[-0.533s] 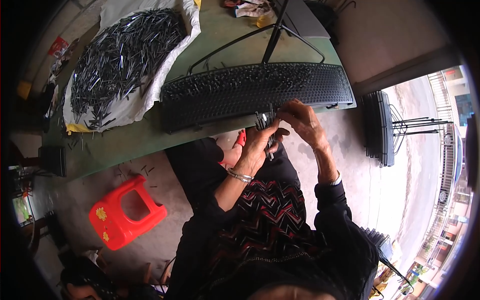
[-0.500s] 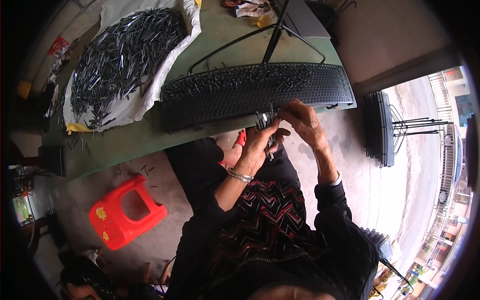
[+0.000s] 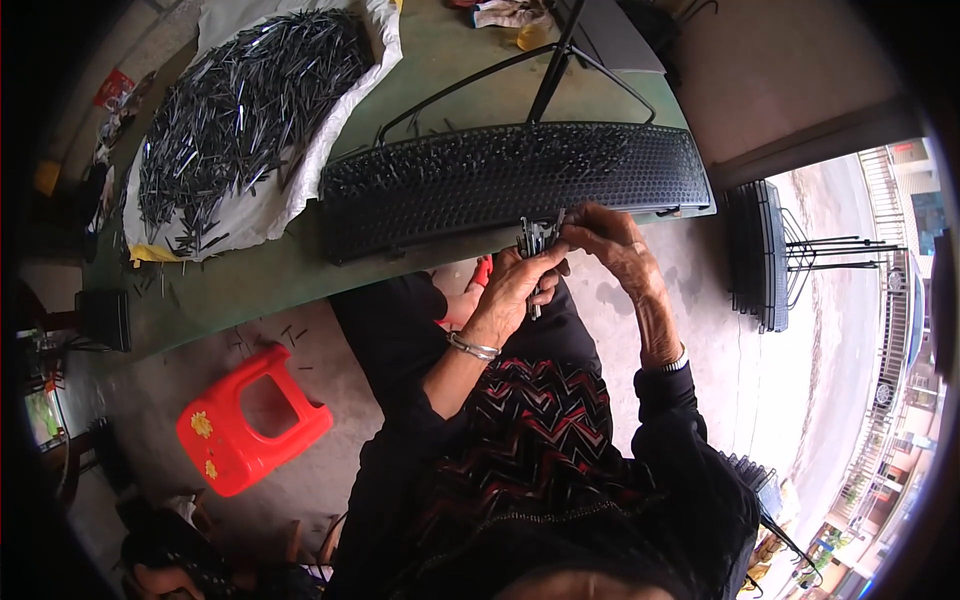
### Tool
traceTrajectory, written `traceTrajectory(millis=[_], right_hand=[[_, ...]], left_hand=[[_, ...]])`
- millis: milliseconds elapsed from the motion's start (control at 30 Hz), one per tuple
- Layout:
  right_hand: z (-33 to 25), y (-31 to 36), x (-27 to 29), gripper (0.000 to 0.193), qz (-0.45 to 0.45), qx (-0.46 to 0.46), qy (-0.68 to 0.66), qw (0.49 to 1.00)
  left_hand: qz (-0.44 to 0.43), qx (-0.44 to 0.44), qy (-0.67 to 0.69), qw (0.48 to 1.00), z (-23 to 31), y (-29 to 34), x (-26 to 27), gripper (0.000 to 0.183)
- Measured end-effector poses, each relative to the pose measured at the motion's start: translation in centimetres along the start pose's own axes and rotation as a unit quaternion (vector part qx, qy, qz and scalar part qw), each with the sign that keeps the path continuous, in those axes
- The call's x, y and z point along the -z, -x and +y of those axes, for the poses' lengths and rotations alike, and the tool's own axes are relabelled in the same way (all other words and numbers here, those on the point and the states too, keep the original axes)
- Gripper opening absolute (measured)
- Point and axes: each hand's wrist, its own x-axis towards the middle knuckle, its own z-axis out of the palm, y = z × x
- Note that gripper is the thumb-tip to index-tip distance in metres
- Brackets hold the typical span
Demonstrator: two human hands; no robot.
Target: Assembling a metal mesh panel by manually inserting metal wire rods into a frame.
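My left hand is wrapped round a bundle of thin dark strips, whose ends stick out above and below the fingers. Close beside it, my right hand has its thumb and fingers pinched together at the top of the bundle, on a strip end. Just beyond both hands lies a long black perforated panel on the green table. Short strips stud the holes along its far part. A black metal frame rises behind it.
Left on the table, a white sack carries a heap of black strips. A red plastic stool lies on the floor at lower left. More black panels with rods stand at the right. A cloth glove lies at the table's back.
My right hand has shifted slightly, staying by the bundle's top. The strips in my left hand now fan out a little more above the fingers.
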Motion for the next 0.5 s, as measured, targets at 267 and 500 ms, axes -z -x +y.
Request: traceTrajectory(millis=[267,500], right_hand=[[-1.0,-0.9,0.4,0.008,0.168,0.052,0.08,0.981],[0.8,-4.4,-0.1,0.005,0.34,0.197,0.233,0.889]], left_hand=[[0.02,-0.003,0.038,0.999,0.2,-1.0,0.9,0.03],[0.004,0.015,0.106,0.994,-0.8,-2.1,1.3,0.037]])
